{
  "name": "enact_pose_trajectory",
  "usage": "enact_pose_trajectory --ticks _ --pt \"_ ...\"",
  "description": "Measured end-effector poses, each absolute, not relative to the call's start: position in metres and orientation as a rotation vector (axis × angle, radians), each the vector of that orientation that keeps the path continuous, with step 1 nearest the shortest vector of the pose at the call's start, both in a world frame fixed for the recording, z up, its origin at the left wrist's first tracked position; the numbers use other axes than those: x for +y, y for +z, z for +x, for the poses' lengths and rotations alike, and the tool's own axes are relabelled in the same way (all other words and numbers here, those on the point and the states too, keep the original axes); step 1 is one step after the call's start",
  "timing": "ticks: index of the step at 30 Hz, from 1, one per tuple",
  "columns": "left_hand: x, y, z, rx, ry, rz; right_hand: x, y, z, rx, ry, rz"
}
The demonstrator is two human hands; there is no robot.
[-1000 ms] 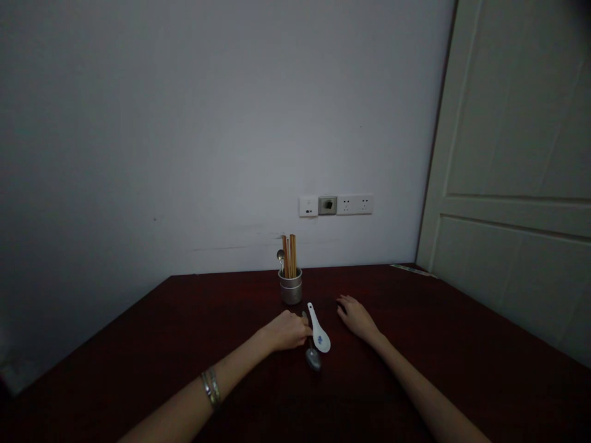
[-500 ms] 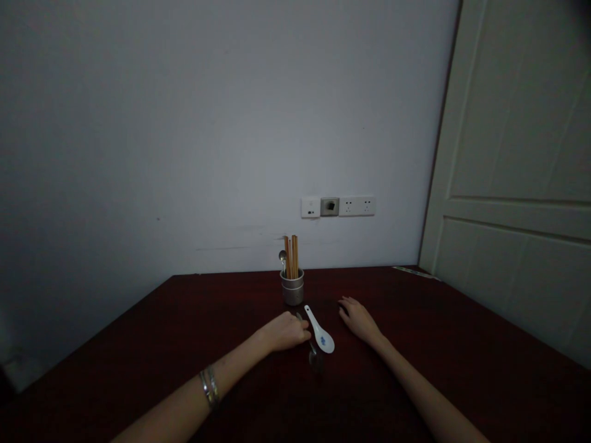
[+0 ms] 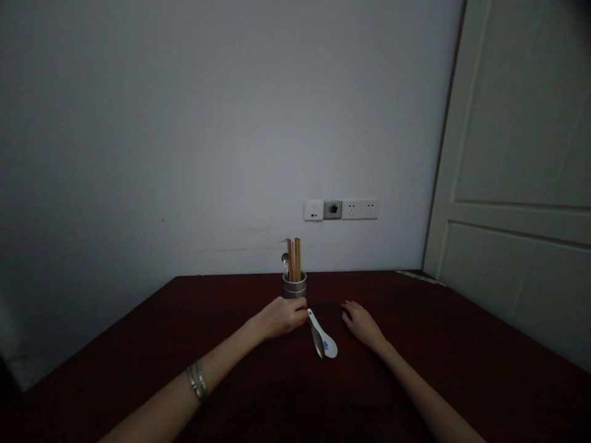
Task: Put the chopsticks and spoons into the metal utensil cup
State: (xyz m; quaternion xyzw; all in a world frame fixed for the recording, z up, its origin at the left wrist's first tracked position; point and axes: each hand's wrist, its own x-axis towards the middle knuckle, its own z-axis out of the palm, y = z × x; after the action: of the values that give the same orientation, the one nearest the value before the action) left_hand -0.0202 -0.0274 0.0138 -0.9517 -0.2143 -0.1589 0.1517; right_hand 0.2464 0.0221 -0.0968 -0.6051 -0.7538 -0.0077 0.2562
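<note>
My left hand (image 3: 287, 315) is closed on the handle of a metal spoon (image 3: 317, 342), whose bowl points toward me. Right beside that bowl lies a white soup spoon (image 3: 325, 339) with a blue mark; the metal one partly overlaps its edge in view. My right hand (image 3: 361, 321) rests on the table, fingers apart, holding nothing. Behind my left hand stands a metal cup (image 3: 294, 287) with several wooden chopsticks (image 3: 296, 261) and another small spoon (image 3: 285, 259) upright in it. The cup's lower part is hidden by my left hand.
The dark red table (image 3: 240, 381) reaches back to a pale wall (image 3: 221, 154). Sockets and switches (image 3: 360, 209) sit on the wall above the cup. A light panelled door (image 3: 521, 184) stands along the right side.
My left hand has moved up, nearer to the cup, drawing the metal spoon back and close against the white soup spoon. My right hand stays in place on the table.
</note>
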Motion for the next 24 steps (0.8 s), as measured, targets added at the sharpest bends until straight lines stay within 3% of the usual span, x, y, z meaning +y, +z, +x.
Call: enact_pose_trajectory --ticks 14,18,24 --pt "-0.005 0.028 0.018 -1.500 -2.199 -2.645 0.022 -0.097 0.246 -2.058 -0.028 -1.663" --pt "-0.006 0.029 0.022 -1.524 -2.450 -2.559 0.022 -0.097 0.246 -2.059 -0.020 -1.658" --pt "-0.002 0.016 0.016 -1.527 -2.555 -2.499 0.019 -0.095 0.245 -2.048 -0.015 -1.641"
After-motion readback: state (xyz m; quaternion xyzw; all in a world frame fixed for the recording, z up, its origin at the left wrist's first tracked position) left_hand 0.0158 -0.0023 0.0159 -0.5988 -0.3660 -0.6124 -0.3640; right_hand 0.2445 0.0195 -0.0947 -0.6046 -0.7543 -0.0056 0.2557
